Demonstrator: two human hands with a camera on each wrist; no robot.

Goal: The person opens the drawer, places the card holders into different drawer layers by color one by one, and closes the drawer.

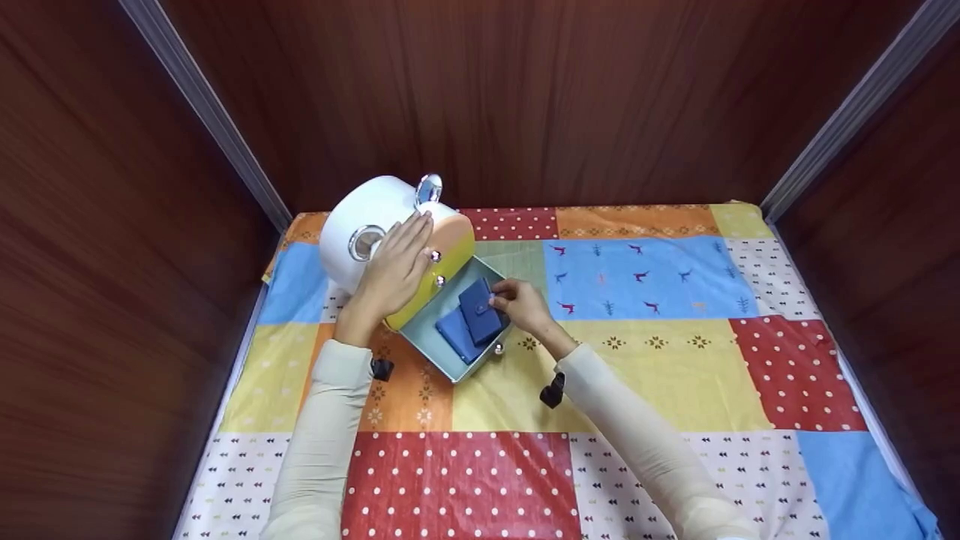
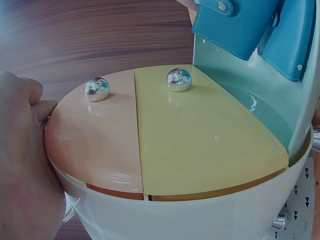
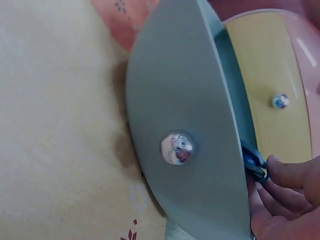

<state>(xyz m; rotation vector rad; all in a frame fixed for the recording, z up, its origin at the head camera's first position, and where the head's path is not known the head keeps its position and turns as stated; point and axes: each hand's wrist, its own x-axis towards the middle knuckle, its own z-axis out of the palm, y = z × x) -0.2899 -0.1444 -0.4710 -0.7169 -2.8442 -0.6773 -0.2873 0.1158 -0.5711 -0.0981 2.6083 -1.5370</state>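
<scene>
A white rounded drawer box (image 1: 365, 201) stands at the back left, with an orange drawer front and a yellow one (image 2: 210, 135), each with a silver knob. My left hand (image 1: 395, 268) rests on the box's top edge, fingers straight. The pale green bottom drawer (image 1: 424, 330) is pulled out. Inside it lie two snap-closing wallets: a blue one (image 1: 456, 339) and, overlapping it, a dark blue wallet (image 1: 477, 307). With thumb and fingers, my right hand (image 1: 523, 306) pinches the dark blue wallet's edge near the drawer's front (image 3: 175, 85).
A patchwork-patterned cloth (image 1: 645, 382) covers the table. Brown wood-grain panels (image 1: 525, 105) stand behind and on both sides. A silver oval piece (image 1: 429, 189) rises from the box's top, and a round silver-rimmed piece (image 1: 365, 243) sits on its left side.
</scene>
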